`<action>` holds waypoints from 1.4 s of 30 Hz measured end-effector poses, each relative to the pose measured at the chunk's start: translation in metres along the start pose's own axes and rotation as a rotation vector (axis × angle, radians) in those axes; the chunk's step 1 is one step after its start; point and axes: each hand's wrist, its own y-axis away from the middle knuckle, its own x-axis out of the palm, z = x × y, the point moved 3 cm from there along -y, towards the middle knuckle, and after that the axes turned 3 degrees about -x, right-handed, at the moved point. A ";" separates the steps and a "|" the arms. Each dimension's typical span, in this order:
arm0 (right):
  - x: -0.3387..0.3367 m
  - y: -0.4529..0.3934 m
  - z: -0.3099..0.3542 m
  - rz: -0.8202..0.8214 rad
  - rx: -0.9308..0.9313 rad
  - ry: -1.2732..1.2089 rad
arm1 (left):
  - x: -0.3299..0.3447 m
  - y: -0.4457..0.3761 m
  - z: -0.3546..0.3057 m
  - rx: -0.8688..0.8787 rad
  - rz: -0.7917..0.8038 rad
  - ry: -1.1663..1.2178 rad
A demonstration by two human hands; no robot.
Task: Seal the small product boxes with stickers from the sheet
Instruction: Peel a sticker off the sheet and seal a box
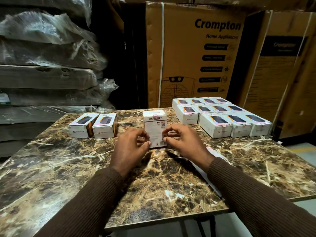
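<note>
Both hands meet at one small white box (155, 129) standing on end in the middle of the marble table (68, 168). The left hand (131, 147) pinches its lower left edge with curled fingers; the right hand (181, 142) pinches the lower right edge the same way, seemingly to steady the box upright so its pink-stickered top flap faces up. At four o'clock from the box, the sticker sheet (212, 152) lies mostly hidden under the right forearm, close by for the next peel. At two o'clock sits a tidy block of boxes (220, 115), many showing pink stickers on their flaps, probably the finished pile. At ten o'clock two boxes (93, 125) lie flat, likely waiting.
</note>
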 end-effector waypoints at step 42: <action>-0.039 -0.011 0.046 -0.242 -0.283 0.227 | -0.028 -0.019 -0.043 0.115 -0.266 0.136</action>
